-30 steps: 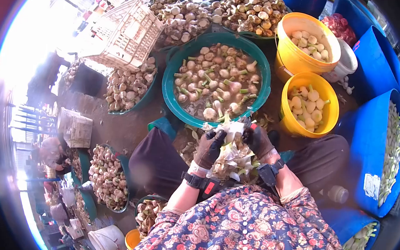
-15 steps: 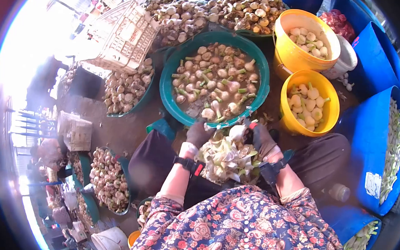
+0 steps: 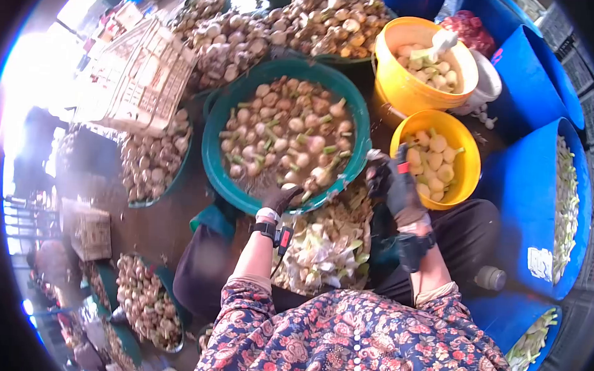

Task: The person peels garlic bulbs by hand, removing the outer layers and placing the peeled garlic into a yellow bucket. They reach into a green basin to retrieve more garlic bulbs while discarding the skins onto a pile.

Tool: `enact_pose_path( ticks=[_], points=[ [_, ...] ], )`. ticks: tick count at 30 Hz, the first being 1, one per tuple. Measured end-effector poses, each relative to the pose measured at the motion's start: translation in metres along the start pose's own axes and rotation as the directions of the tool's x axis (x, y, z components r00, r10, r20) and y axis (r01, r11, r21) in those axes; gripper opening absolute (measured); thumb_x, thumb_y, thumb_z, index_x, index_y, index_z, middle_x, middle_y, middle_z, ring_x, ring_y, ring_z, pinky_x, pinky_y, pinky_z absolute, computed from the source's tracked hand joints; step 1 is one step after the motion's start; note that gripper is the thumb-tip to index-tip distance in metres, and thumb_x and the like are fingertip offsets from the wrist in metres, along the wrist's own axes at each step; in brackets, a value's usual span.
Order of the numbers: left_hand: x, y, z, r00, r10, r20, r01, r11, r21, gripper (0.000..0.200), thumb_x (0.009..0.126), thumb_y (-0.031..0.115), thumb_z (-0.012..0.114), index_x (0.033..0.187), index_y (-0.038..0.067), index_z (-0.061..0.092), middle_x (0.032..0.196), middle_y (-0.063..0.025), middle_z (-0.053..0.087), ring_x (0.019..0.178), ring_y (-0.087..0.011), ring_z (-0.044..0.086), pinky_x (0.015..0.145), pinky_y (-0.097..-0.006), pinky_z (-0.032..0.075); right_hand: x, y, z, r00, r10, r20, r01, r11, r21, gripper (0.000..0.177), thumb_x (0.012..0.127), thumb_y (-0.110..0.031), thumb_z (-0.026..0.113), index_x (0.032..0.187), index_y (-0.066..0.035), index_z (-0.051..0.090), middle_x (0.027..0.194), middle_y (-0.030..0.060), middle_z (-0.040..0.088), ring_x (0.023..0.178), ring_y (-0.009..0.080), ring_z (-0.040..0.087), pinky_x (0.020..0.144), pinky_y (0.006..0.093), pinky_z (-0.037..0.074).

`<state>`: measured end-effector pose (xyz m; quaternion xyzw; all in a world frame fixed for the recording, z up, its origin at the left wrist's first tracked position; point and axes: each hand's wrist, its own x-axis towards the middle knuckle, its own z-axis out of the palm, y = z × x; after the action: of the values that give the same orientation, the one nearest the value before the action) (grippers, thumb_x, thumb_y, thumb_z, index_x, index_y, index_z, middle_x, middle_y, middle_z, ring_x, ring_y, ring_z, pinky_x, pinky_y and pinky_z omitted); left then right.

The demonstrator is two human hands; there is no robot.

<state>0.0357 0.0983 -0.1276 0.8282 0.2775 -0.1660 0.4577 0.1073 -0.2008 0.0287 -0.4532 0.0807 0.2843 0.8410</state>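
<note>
A green basin (image 3: 214, 158) of unpeeled garlic bulbs with green stalks in water stands in front of me. My gloved left hand (image 3: 280, 198) reaches over its near rim, fingers apart among the bulbs. My gloved right hand (image 3: 396, 184) is raised beside the near yellow bucket (image 3: 471, 167) of peeled bulbs, closed on a small knife with a red handle (image 3: 376, 157). A white peeled bulb (image 3: 438, 41) shows over the far yellow bucket (image 3: 392, 91). A heap of pale peels (image 3: 328, 242) lies in my lap.
Blue barrels (image 3: 526, 187) with green stalks stand at my right. A white crate (image 3: 134, 82), more basins of bulbs (image 3: 153, 157) and a bulb pile (image 3: 250, 33) are to the left and behind. A white bucket (image 3: 490, 78) and a plastic bottle (image 3: 490, 277) sit nearby.
Both hands left the bulb they were peeling over my lap. The left moved forward into the green basin, the right swung toward the yellow buckets, and a peeled bulb now shows over the far one.
</note>
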Motion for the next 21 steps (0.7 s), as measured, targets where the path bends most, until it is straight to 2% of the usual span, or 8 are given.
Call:
enact_pose_path(
  ticks=[2, 3, 5, 7, 9, 12, 18, 21],
  points=[
    [-0.039, 0.028, -0.007, 0.993, -0.026, 0.117, 0.064, 0.94, -0.336, 0.062, 0.068, 0.033, 0.078, 0.114, -0.001, 0.053, 0.095, -0.0141, 0.064, 0.08, -0.0228, 0.064, 0.065, -0.0312, 0.052, 0.003, 0.052, -0.001, 0.992, 0.102, -0.069, -0.116, 0.962, -0.247, 0.061, 0.088, -0.063, 0.035, 0.087, -0.008, 0.061, 0.061, 0.0001, 0.056, 0.046, 0.0105, 0.05, 0.042, 0.023, 0.041],
    [-0.054, 0.038, -0.008, 0.985, -0.016, 0.174, 0.1, 0.868, -0.487, 0.062, 0.069, 0.03, 0.078, 0.116, -0.001, 0.051, 0.094, -0.0117, 0.064, 0.079, -0.0197, 0.064, 0.064, -0.0287, 0.053, -0.001, 0.062, 0.013, 0.964, 0.175, -0.199, -0.222, 0.945, -0.24, 0.045, 0.085, -0.054, 0.054, 0.078, -0.01, 0.06, 0.054, -0.0014, 0.051, 0.044, 0.0099, 0.047, 0.042, 0.024, 0.036],
    [-0.087, 0.053, -0.004, 0.961, 0.253, 0.113, -0.13, 0.772, -0.622, 0.057, 0.071, 0.022, 0.078, 0.115, -0.001, 0.05, 0.099, -0.008, 0.06, 0.084, -0.0162, 0.062, 0.068, -0.0262, 0.053, 0.006, 0.102, 0.005, 0.99, 0.019, -0.142, -0.096, 0.821, -0.563, 0.048, 0.084, -0.052, 0.057, 0.071, -0.006, 0.063, 0.053, 0.0053, 0.053, 0.047, 0.0164, 0.052, 0.046, 0.0298, 0.037],
    [-0.122, 0.077, 0.005, 0.912, 0.41, -0.003, -0.332, 0.734, -0.592, 0.058, 0.071, 0.02, 0.078, 0.116, -0.002, 0.05, 0.101, -0.0082, 0.06, 0.09, -0.0164, 0.06, 0.076, -0.0279, 0.052, 0.002, 0.114, 0.009, 0.99, -0.084, -0.117, -0.014, 0.751, -0.66, 0.049, 0.084, -0.05, 0.058, 0.07, -0.003, 0.064, 0.055, 0.0118, 0.055, 0.052, 0.0234, 0.055, 0.051, 0.0346, 0.039],
    [-0.144, 0.09, 0.007, 0.827, 0.56, -0.044, -0.558, 0.81, -0.178, 0.067, 0.068, 0.016, 0.079, 0.122, -0.004, 0.045, 0.111, -0.0114, 0.056, 0.099, -0.016, 0.057, 0.087, -0.0294, 0.047, -0.002, 0.113, 0.012, 0.985, -0.148, -0.093, 0.034, 0.688, -0.725, 0.049, 0.084, -0.049, 0.057, 0.07, -0.002, 0.064, 0.06, 0.0168, 0.057, 0.058, 0.0293, 0.057, 0.055, 0.0383, 0.04],
    [-0.158, 0.095, 0.013, 0.782, 0.613, -0.118, -0.617, 0.787, -0.007, 0.068, 0.062, 0.021, 0.082, 0.117, -0.004, 0.051, 0.113, -0.0155, 0.057, 0.102, -0.0217, 0.058, 0.088, -0.0322, 0.047, -0.013, 0.095, 0.017, 0.987, -0.16, -0.023, 0.082, 0.616, -0.783, 0.045, 0.086, -0.044, 0.055, 0.074, -0.001, 0.064, 0.068, 0.0216, 0.059, 0.063, 0.0364, 0.057, 0.059, 0.0409, 0.042],
    [-0.172, 0.109, 0.008, 0.711, 0.689, -0.139, -0.658, 0.722, 0.211, 0.069, 0.058, 0.025, 0.083, 0.114, -0.002, 0.054, 0.109, -0.0164, 0.059, 0.098, -0.0263, 0.06, 0.085, -0.0337, 0.049, -0.024, 0.086, 0.014, 0.993, -0.087, 0.077, 0.115, 0.684, -0.72, 0.043, 0.091, -0.037, 0.049, 0.076, 0.001, 0.063, 0.061, 0.0146, 0.059, 0.056, 0.0224, 0.056, 0.055, 0.0359, 0.043],
    [-0.161, 0.093, 0.012, 0.924, 0.382, 0.017, -0.311, 0.775, -0.551, 0.068, 0.063, 0.025, 0.081, 0.119, -0.001, 0.051, 0.109, -0.0129, 0.058, 0.099, -0.0232, 0.059, 0.085, -0.033, 0.049, -0.031, 0.071, 0.019, 0.996, 0.055, 0.065, 0.001, 0.758, -0.652, 0.041, 0.092, -0.036, 0.047, 0.072, -0.003, 0.062, 0.054, 0.0043, 0.053, 0.051, 0.0128, 0.05, 0.051, 0.0285, 0.04]
  ],
)
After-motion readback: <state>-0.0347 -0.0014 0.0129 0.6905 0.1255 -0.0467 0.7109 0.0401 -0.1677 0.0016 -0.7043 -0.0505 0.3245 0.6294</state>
